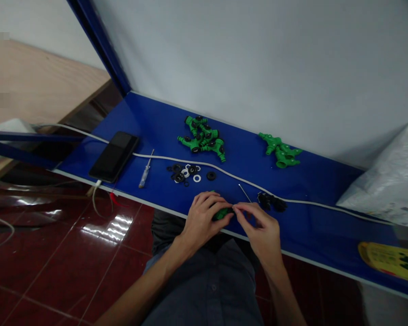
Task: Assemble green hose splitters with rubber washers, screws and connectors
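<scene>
My left hand is closed round a green plastic fitting at the front edge of the blue shelf. The fingertips of my right hand pinch a small dark piece against the fitting's right end; its shape is mostly hidden. Just beyond my right hand lie a thin metal shaft and a cluster of black parts. Black and white rings are scattered beyond my left hand. Several green fittings with black parts are piled farther back, and plain green fittings lie to their right.
A black phone and a clear-handled screwdriver lie on the left of the blue shelf. A white cable runs across it. At the right are a plastic bag and a yellow object.
</scene>
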{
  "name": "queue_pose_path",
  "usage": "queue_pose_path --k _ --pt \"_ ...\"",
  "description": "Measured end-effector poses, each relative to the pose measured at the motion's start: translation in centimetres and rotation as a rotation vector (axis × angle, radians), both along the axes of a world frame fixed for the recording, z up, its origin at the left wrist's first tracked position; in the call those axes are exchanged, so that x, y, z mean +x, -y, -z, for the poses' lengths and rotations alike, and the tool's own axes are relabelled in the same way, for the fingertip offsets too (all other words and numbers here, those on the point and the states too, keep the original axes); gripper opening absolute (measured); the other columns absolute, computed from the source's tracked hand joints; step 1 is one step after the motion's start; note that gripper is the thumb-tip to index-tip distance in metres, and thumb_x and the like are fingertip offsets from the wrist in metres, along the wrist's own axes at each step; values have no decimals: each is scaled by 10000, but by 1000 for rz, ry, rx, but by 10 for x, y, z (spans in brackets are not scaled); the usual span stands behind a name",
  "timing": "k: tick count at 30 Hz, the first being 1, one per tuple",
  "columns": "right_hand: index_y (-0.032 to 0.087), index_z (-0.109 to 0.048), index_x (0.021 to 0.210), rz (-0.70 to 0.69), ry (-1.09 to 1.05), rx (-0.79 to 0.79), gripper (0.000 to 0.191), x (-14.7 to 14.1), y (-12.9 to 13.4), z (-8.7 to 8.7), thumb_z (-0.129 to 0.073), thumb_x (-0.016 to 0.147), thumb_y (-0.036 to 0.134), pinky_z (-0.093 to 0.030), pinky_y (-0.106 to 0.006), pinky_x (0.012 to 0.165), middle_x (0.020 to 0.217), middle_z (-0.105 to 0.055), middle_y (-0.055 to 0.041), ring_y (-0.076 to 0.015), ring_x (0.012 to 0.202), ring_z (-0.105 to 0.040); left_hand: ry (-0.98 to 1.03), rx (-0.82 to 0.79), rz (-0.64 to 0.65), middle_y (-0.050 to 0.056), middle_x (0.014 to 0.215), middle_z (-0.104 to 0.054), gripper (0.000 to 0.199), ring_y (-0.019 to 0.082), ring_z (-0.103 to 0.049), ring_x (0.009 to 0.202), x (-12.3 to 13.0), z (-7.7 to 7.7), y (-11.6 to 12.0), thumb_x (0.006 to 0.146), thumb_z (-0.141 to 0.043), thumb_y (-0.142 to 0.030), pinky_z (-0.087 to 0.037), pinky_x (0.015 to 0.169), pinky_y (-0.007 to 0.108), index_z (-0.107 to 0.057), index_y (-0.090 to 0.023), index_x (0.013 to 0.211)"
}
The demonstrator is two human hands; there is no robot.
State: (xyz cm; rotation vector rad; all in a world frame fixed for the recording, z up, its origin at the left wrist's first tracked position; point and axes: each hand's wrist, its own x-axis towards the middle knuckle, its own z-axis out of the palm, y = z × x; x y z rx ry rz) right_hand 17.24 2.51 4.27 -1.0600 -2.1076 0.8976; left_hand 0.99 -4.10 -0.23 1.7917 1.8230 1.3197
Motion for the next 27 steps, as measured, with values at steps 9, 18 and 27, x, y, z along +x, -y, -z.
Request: queue_pose_path --k 9,18,27 --pt "253 -780 1047 -41 -69 197 214 1 6 11 -652 936 122 -605 -383 860 1003 -791 -50 -206 910 -739 -12 5 -4 24 1050 -780 144 219 -668 1113 1 -2 0 908 -745 -296 -495 1036 425 -736 -252 1045" --pt "275 -775 1108 -24 -82 244 292 10 12 13 -652 931 79 -626 -394 887 1030 -793 -45 -211 932 -752 -16 -11 4 7 1049 -785 152 228 -663 1134 2 -3 1 894 -769 -303 -468 1030 423 -740 -264 1038" --pt "249 -774 1095 63 -81 278 279 0 24 12 -654 919 69 -626 -397 878 1006 -781 -73 -222 913 -749 -10 -18 19 0 1062 -782 158 216 -654 1137 1 -3 2 900 -763 -287 -460 1028 402 -739 -257 1053"
